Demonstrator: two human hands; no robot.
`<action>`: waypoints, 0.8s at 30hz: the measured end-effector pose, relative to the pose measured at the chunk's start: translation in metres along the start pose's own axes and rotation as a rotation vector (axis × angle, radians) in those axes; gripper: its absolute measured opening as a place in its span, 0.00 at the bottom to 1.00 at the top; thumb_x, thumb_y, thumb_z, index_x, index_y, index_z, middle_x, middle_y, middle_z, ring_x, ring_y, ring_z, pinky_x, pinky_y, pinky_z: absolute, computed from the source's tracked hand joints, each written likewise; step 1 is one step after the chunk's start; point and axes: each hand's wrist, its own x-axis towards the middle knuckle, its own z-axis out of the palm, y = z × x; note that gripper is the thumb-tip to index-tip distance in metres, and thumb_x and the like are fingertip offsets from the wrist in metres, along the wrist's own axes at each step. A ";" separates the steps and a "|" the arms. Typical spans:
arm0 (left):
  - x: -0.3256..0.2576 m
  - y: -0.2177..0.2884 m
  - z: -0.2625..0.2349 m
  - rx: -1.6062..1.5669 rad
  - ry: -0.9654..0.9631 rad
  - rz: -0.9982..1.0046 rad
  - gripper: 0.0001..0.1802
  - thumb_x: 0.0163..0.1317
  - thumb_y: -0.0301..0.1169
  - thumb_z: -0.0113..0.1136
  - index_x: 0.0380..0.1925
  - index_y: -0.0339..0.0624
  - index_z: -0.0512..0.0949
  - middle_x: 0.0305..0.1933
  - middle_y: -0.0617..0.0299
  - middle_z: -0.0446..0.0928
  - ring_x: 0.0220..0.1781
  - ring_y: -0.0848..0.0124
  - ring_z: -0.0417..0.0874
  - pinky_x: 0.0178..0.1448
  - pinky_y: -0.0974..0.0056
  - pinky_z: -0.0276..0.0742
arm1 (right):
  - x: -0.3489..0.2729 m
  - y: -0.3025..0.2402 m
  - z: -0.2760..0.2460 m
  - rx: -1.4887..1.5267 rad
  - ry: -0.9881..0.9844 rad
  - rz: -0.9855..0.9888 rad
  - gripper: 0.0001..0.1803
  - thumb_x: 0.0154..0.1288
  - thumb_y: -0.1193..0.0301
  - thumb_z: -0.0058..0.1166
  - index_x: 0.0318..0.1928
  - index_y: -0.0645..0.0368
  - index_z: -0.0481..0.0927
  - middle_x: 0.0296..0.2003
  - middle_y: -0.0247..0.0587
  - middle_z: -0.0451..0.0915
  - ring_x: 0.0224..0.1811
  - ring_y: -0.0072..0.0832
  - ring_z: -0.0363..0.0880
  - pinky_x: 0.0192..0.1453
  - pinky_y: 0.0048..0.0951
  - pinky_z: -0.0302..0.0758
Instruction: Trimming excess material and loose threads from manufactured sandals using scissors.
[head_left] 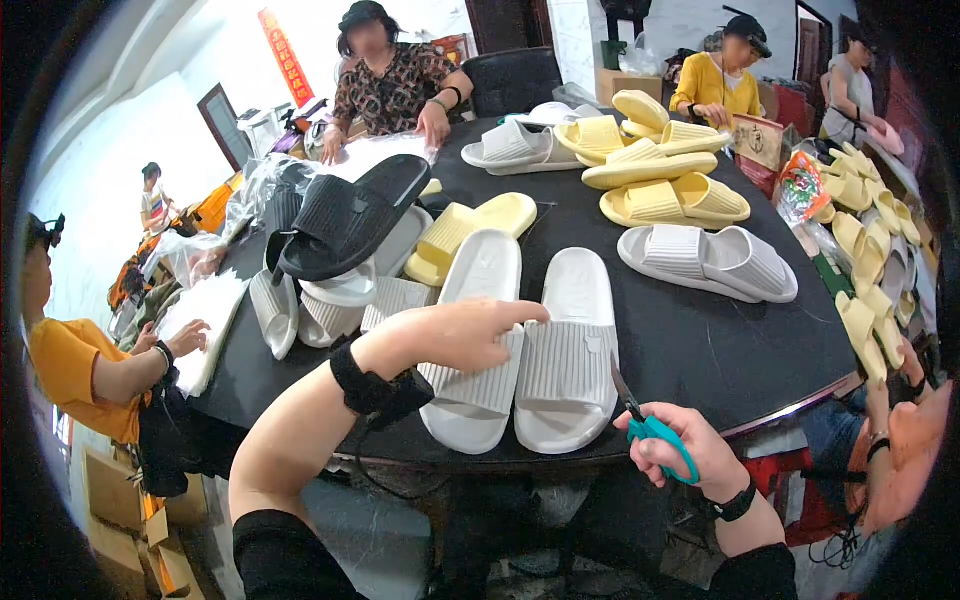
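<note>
A pair of white slide sandals (560, 350) lies side by side near the front edge of a round black table (720, 350). My left hand (465, 335) rests across the left sandal's ribbed strap, forefinger stretched out toward the right sandal. My right hand (675, 450) is below the table's edge, closed on small teal-handled scissors (650, 425) whose blades point up toward the right sandal. Both wrists wear black bands.
Yellow slides (660, 165) are piled at the table's back, with grey-white slides (710, 262) to the right, a black slide (350, 215) and more white ones to the left. Several people sit around the table. More yellow slides (865, 250) lie at the right.
</note>
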 end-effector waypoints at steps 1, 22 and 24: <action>0.004 0.002 0.000 -0.025 -0.006 0.054 0.31 0.50 0.26 0.52 0.59 0.40 0.65 0.43 0.43 0.78 0.45 0.52 0.80 0.51 0.56 0.74 | -0.001 -0.001 0.001 -0.017 0.013 0.024 0.22 0.63 0.68 0.53 0.55 0.65 0.69 0.26 0.32 0.75 0.22 0.14 0.71 0.25 0.16 0.71; -0.003 0.084 0.029 -0.835 0.099 -0.398 0.19 0.58 0.31 0.55 0.47 0.29 0.73 0.34 0.55 0.77 0.34 0.72 0.77 0.37 0.69 0.73 | -0.073 -0.014 -0.005 0.090 0.311 -0.383 0.27 0.56 0.64 0.59 0.52 0.67 0.70 0.24 0.36 0.76 0.20 0.18 0.72 0.23 0.16 0.70; -0.017 0.107 0.027 -1.032 0.158 -0.431 0.22 0.57 0.27 0.55 0.51 0.28 0.67 0.36 0.56 0.76 0.35 0.74 0.77 0.37 0.71 0.73 | -0.080 -0.013 -0.008 0.137 0.328 -0.448 0.29 0.55 0.63 0.61 0.53 0.68 0.69 0.24 0.37 0.76 0.20 0.18 0.72 0.23 0.17 0.70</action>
